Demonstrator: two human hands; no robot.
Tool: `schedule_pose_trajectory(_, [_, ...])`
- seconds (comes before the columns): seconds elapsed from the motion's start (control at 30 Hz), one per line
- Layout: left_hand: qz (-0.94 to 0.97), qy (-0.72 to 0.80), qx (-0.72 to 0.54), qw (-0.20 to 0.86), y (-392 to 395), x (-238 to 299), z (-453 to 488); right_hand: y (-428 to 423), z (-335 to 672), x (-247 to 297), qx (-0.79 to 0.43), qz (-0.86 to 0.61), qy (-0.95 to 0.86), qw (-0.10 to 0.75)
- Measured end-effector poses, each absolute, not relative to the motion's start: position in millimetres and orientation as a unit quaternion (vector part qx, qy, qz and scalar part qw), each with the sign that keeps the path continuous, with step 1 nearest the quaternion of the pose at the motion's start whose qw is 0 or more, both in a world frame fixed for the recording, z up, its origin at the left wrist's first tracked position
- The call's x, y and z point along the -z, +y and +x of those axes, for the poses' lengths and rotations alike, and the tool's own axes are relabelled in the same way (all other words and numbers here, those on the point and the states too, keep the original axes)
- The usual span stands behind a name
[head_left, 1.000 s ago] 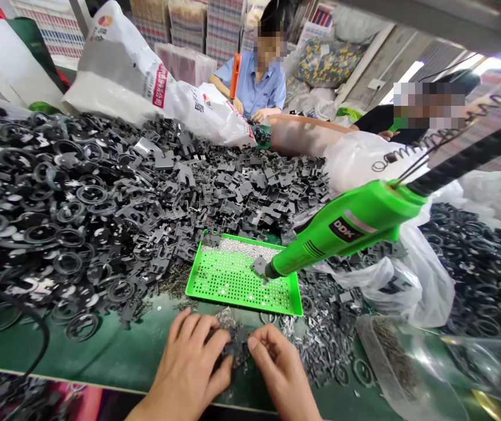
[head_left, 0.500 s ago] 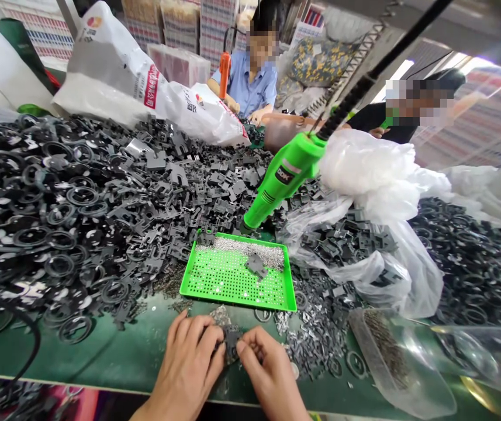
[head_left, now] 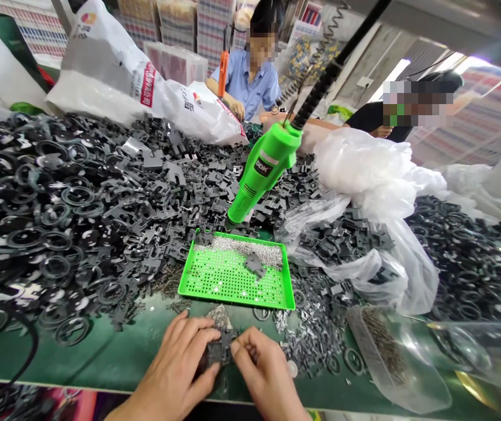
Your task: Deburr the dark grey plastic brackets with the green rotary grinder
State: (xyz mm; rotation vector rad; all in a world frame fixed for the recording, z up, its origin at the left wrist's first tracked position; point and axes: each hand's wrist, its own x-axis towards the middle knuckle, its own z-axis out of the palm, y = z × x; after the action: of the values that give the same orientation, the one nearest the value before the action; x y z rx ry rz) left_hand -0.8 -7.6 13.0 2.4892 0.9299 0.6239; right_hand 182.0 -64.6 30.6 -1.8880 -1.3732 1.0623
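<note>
Near the table's front edge, my left hand (head_left: 184, 358) has its thumb and fingers around a small dark grey plastic part (head_left: 217, 349). My right hand (head_left: 264, 363) is closed, thumb and forefinger pinched at the right side of that part; anything small between those fingertips is hidden. A rough, stone-like lump (head_left: 220, 316) shows just behind the part. Beyond my hands lies a green perforated tray (head_left: 237, 299) with many tiny silvery pieces along its far side and a grey plastic part (head_left: 255, 265) on them. Above the tray's far edge hangs a green electric screwdriver (head_left: 259, 169).
Heaps of dark plastic parts (head_left: 145, 193) and rings (head_left: 75, 202) spread across the left and back. On the right are a crumpled clear bag (head_left: 364, 169) and a clear scoop-like container (head_left: 394, 362) of small screws. Two people sit across the table.
The hanging screwdriver has swung left. My left hand has shifted slightly left and its thumb has moved lower, so more of the plastic part shows. My right hand stays at the part's right side.
</note>
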Motion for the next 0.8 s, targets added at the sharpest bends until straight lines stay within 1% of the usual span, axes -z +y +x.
schedule_pose_trajectory(0.1, [0.896, 0.309, -0.233, 0.22, -3.0, -11.5, -7.3, -63.9, 180.7, -28.3, -0.437, -0.692, -0.492, 0.298])
schedule_pose_trajectory(0.2, [0.89, 0.308, -0.256, 0.218, -2.4, -7.8, -7.0, -61.2, 179.9, -29.4, -0.442, -0.694, -0.492, 0.284])
schedule_pose_trajectory(0.4, [0.907, 0.309, -0.235, 0.161, -5.3, -9.1, -1.6, -52.3, 180.7, -47.0, -0.366, -0.716, -0.566, 0.183])
schedule_pose_trajectory(0.43, [0.91, 0.307, -0.235, 0.151, -4.8, -11.4, -1.2, -52.3, 181.2, -49.5, -0.348, -0.724, -0.569, 0.176])
schedule_pose_trajectory(0.5, [0.914, 0.3, -0.236, 0.136, -2.8, -16.6, -0.9, -53.9, 183.0, -50.6, -0.326, -0.738, -0.559, 0.191])
schedule_pose_trajectory(0.57, [0.92, 0.293, -0.229, 0.126, -0.5, -20.8, -1.2, -56.8, 185.5, -45.6, -0.356, -0.731, -0.535, 0.229])
schedule_pose_trajectory(0.63, [0.926, 0.287, -0.214, 0.121, 0.8, -22.3, -1.9, -58.9, 188.4, -36.0, -0.42, -0.705, -0.507, 0.263])
schedule_pose_trajectory(0.73, [0.927, 0.287, -0.205, 0.124, -0.5, -18.1, -2.7, -58.4, 193.0, -21.9, -0.498, -0.67, -0.466, 0.294])
schedule_pose_trajectory(0.8, [0.923, 0.295, -0.209, 0.13, -2.9, -12.6, -2.6, -55.5, 196.1, -17.9, -0.559, -0.64, -0.434, 0.3])
